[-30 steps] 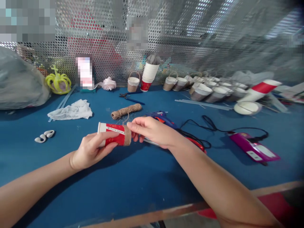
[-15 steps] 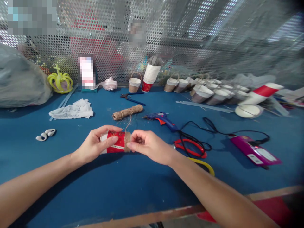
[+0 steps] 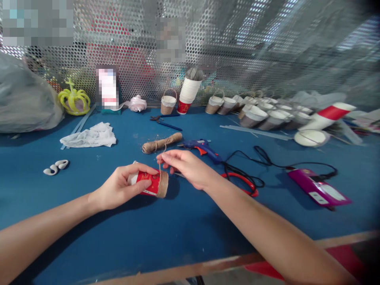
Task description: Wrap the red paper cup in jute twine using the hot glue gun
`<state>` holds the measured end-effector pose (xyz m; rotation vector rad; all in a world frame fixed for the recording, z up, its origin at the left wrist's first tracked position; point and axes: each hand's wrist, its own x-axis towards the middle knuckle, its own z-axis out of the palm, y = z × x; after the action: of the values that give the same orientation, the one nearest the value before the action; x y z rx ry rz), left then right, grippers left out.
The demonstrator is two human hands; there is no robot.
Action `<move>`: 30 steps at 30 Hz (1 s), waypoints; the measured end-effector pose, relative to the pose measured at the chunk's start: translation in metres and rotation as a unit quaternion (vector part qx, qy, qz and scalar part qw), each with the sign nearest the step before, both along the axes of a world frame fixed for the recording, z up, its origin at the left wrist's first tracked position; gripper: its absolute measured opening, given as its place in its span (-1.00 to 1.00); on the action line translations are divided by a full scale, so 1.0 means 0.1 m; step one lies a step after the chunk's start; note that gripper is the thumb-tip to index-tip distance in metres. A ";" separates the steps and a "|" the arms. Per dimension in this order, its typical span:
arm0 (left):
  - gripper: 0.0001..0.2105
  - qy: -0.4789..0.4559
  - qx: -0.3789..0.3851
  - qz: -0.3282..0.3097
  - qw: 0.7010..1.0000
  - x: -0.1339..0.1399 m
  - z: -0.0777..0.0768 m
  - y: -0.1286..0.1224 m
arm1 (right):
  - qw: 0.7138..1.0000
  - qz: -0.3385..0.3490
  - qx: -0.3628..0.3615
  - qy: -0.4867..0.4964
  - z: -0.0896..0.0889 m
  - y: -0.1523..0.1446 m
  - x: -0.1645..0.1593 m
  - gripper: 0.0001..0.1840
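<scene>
Left hand (image 3: 117,188) curled round paper cup (image 3: 154,185) | right hand (image 3: 188,166) pinching twine (image 3: 160,168) | cup likely light, crushable; hold unwrapped side gently

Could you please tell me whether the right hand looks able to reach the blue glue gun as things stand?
Probably yes: the glue gun lies just beyond the right hand with nothing visible between them, though that hand holds the twine.

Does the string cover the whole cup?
No, the string wraps only one end of the cup, and bare red paper shows next to it.
</scene>
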<state>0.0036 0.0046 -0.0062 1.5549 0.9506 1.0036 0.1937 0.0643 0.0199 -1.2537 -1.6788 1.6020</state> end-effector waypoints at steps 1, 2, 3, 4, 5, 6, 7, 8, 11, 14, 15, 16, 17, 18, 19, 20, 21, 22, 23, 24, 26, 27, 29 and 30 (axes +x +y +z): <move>-0.77 0.009 0.008 -0.004 1.000 0.00 0.00 -0.01 | 1.000 -0.004 -0.009 0.008 0.01 0.03 -0.02 -0.81; -0.77 0.016 0.014 -0.008 1.000 0.00 0.01 -0.01 | 1.000 -0.008 -0.015 0.015 0.02 0.06 -0.04 -0.83; -0.77 0.021 0.018 -0.012 1.000 0.00 0.01 -0.01 | 1.000 -0.012 -0.020 0.020 0.02 0.10 -0.06 -0.85; -0.77 0.023 0.021 -0.017 0.999 -0.01 0.01 -0.01 | 0.999 -0.016 -0.023 0.023 0.03 0.13 -0.08 -0.85; -0.76 0.024 0.022 -0.022 0.999 -0.01 0.02 -0.01 | 0.999 -0.021 -0.022 0.024 0.02 0.17 -0.09 -0.84; -0.76 0.025 0.021 -0.027 0.999 -0.01 0.02 -0.01 | 0.999 -0.025 -0.019 0.022 0.02 0.21 -0.11 -0.84; -0.76 0.025 0.020 -0.031 0.999 -0.01 0.02 -0.01 | 0.999 -0.027 -0.017 0.017 0.02 0.25 -0.12 -0.83; -0.76 0.026 0.019 -0.034 0.999 -0.01 0.02 -0.01 | 0.999 -0.028 -0.017 0.009 0.03 0.30 -0.13 -0.82; -0.76 0.029 0.024 -0.034 0.999 -0.01 0.01 -0.01 | 0.999 -0.018 -0.034 -0.020 0.06 0.41 -0.18 -0.82; -0.76 0.029 0.027 -0.021 0.999 -0.01 0.02 0.00 | 0.997 -0.003 -0.052 -0.050 0.09 0.51 -0.26 -0.85; -0.76 0.027 0.025 -0.018 0.999 -0.01 0.02 0.00 | 0.997 -0.001 -0.053 -0.059 0.10 0.54 -0.29 -0.86; -0.75 0.025 0.021 -0.015 0.999 -0.01 0.02 0.00 | 0.996 -0.001 -0.050 -0.070 0.10 0.57 -0.32 -0.87; -0.75 0.023 0.016 -0.013 1.000 -0.01 0.02 0.01 | 0.996 0.001 -0.046 -0.082 0.10 0.60 -0.35 -0.88; -0.75 0.022 0.013 -0.010 1.000 -0.01 0.01 0.01 | 0.995 0.004 -0.041 -0.096 0.10 0.62 -0.38 -0.88; -0.75 0.020 0.012 -0.007 1.000 -0.01 0.01 0.01 | 0.993 0.010 -0.035 -0.111 0.09 0.64 -0.40 -0.88; -0.75 0.018 0.012 -0.003 1.000 -0.01 0.01 0.01 | 0.991 0.018 -0.030 -0.128 0.09 0.66 -0.41 -0.87; -0.76 0.017 0.014 0.001 1.000 -0.01 0.01 0.02 | 0.989 0.026 -0.024 -0.144 0.09 0.68 -0.43 -0.86; -0.76 0.016 0.015 0.003 1.000 -0.01 0.01 0.02 | 0.986 0.033 -0.016 -0.160 0.08 0.70 -0.43 -0.84; -0.76 0.015 0.018 0.005 1.000 -0.01 0.01 0.02 | 0.984 0.038 -0.005 -0.175 0.09 0.72 -0.44 -0.82; -0.76 0.016 0.019 0.008 1.000 -0.01 0.01 0.03 | 0.982 0.042 0.010 -0.186 0.10 0.74 -0.45 -0.81; -0.77 0.023 0.026 0.021 0.999 -0.01 0.01 0.04 | 0.979 0.043 0.056 -0.189 0.13 0.77 -0.46 -0.81; -0.77 0.026 0.033 0.031 0.999 -0.01 0.01 0.06 | 0.979 0.043 0.084 -0.181 0.16 0.78 -0.48 -0.84; -0.77 0.028 0.043 0.055 0.997 -0.02 0.01 0.08 | 0.977 0.041 0.142 -0.152 0.22 0.79 -0.50 -0.95; -0.77 0.028 0.047 0.068 0.996 -0.02 0.01 0.09 | 0.974 0.038 0.174 -0.139 0.24 0.78 -0.51 -0.93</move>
<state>0.0014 0.0139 -0.0047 1.6211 1.0739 1.1188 0.1425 0.1425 0.0439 -1.2859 -2.0926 1.1409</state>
